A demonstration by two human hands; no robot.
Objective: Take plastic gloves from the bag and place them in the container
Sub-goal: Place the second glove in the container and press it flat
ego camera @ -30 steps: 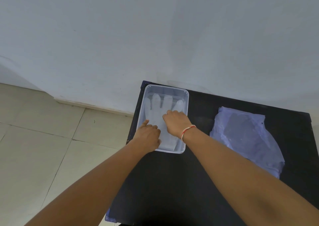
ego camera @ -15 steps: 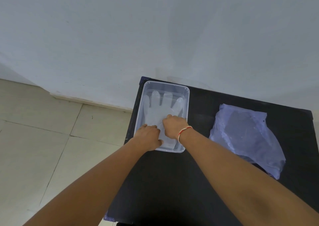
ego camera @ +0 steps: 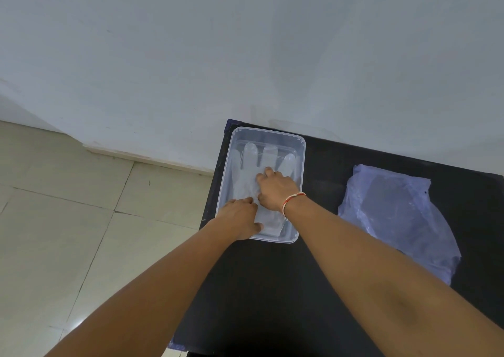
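Head view: both hands press glove.

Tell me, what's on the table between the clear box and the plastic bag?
Nothing: between the container and the bag the head view shows only bare black table.

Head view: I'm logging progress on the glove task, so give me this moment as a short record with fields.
container: clear plastic container at the table's far left corner
glove: plastic glove lying flat inside, fingers toward the wall
left hand: left hand resting on the glove's cuff end
right hand: right hand pressing the glove's palm area
bag: bluish plastic bag to the right, untouched
table: black table
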